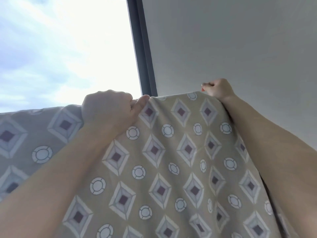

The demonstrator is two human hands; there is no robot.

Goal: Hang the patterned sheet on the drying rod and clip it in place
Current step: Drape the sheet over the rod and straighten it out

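Note:
The patterned sheet, beige with diamond and ring motifs, hangs draped in front of me and fills the lower half of the view. My left hand grips its top fold near the middle, thumb pressed on the cloth. My right hand is raised at the sheet's upper right corner, fingers pinched shut on the top edge; a small reddish bit shows at its fingertips. The drying rod is hidden under the fold of the sheet. I cannot make out a clip for certain.
A dark window frame runs up the middle, with bright cloudy sky to its left. A plain grey-white ceiling or wall fills the upper right.

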